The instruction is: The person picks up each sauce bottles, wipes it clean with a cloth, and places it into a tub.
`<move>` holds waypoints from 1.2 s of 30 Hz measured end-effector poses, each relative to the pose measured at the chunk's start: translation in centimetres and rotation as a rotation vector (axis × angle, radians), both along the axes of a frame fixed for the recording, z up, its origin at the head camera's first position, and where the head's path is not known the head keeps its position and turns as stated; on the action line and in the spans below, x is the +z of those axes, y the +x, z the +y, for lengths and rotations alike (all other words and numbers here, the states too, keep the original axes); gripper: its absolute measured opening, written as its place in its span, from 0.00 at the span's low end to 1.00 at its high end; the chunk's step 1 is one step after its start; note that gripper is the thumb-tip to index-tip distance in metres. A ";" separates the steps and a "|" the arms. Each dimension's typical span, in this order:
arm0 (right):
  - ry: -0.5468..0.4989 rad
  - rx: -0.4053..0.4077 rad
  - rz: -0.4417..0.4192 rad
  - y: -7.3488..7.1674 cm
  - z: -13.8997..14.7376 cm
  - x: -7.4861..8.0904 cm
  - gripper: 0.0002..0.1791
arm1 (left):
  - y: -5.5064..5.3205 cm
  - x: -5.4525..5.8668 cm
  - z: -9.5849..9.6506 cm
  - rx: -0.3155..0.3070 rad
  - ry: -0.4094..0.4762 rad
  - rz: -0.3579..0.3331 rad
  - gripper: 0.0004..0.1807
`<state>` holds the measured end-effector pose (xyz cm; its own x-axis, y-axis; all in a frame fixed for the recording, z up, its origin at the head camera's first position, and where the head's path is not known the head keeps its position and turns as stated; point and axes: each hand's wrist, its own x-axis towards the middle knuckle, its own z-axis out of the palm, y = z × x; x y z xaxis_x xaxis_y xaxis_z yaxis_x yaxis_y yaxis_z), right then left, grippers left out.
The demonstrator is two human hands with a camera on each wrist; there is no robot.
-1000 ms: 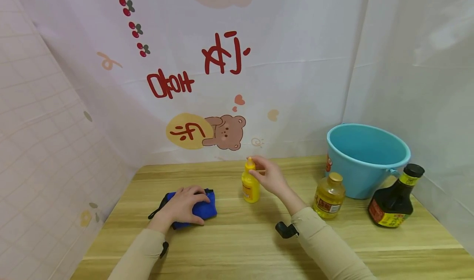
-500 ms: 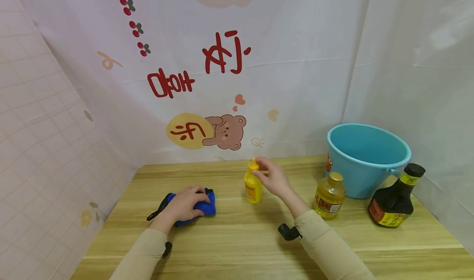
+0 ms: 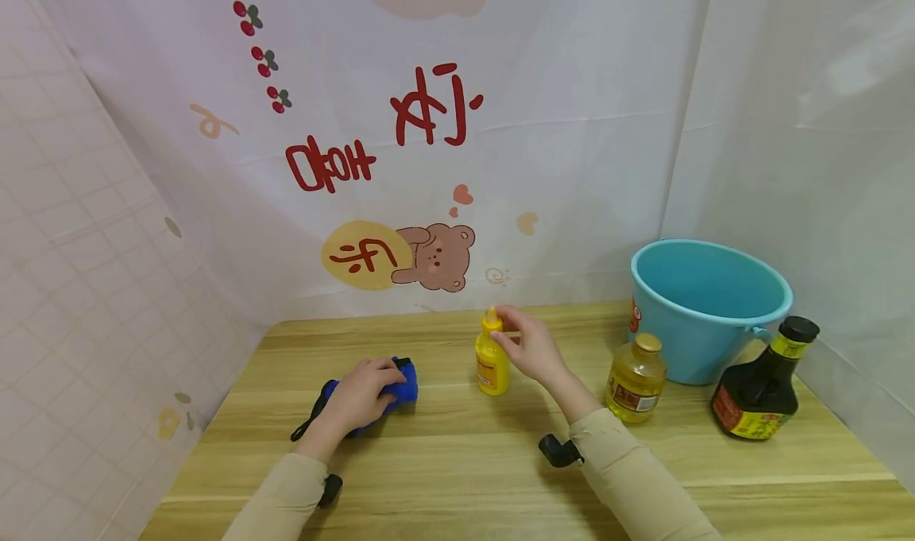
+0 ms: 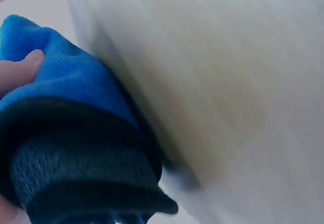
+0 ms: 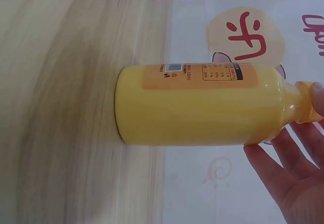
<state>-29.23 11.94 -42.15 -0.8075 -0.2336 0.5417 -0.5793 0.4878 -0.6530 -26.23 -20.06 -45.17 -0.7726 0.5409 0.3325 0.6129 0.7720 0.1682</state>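
My left hand (image 3: 364,394) grips a fuzzy blue cloth (image 3: 406,382) with black trim on the left of the table. Bunched folds of the cloth (image 4: 76,77) show in the left wrist view, a fingertip pressing into them; a black loop trails from its left end. Right of it, a yellow squeeze bottle (image 3: 492,370) stands upright on the wooden table. My right hand (image 3: 532,350) holds this bottle by its cap and neck. The right wrist view has the printed label on the bottle (image 5: 202,105), with fingers behind the neck.
At the right stand a light blue bucket (image 3: 686,334), a clear bottle of yellow oil (image 3: 635,386) with a gold cap, and a dark sauce bottle (image 3: 758,394) with a black cap. A printed white curtain (image 3: 572,168) borders the table (image 3: 457,469) behind.
The blue cloth has been gathered up under my left hand, which has shifted slightly right. The yellow bottle has moved a little to the right with my right hand.
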 end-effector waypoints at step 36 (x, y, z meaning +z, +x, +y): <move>0.027 -0.032 0.020 0.3 -0.2 0.1 0.17 | -1.7 3.4 10.0 -0.242 0.451 0.253 0.19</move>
<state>-28.92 11.76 -42.07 -0.8039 -0.2226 0.5516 -0.5758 0.5236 -0.6279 -27.93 -10.03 -41.78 -0.5103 0.4541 0.7303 0.8275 0.4904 0.2732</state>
